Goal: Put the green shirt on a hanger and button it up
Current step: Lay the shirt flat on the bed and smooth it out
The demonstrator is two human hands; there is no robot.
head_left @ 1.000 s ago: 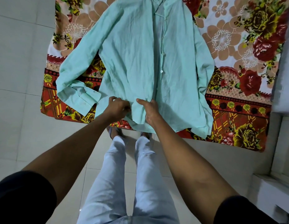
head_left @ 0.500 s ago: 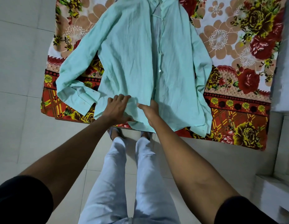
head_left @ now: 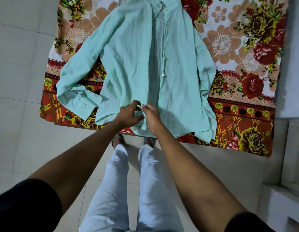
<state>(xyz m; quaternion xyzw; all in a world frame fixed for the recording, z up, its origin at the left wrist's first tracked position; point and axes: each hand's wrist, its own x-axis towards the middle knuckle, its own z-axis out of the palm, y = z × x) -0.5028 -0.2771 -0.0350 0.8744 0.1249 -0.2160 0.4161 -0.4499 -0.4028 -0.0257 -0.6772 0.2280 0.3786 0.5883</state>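
The green shirt [head_left: 137,64] lies spread face up on a floral bedsheet [head_left: 237,52], collar toward the far edge and hem toward the person, with its sleeves angled out to either side. The front placket runs down the middle, and a white button [head_left: 163,74] shows about halfway along it, with more small buttons above. Both hands meet at the lower front of the shirt, just above the hem. The left hand [head_left: 129,114] has its fingers curled onto the fabric and its thumb pressing against the shirt's edge, gripping the cloth. The right hand [head_left: 153,115] pinches the placket edge between thumb and forefinger, touching the left hand's fingertips. The left sleeve cuff [head_left: 78,102] of the shirt is folded back near the sheet's near-left corner. The person stands on a pale tiled floor [head_left: 20,131] in light trousers [head_left: 118,181].
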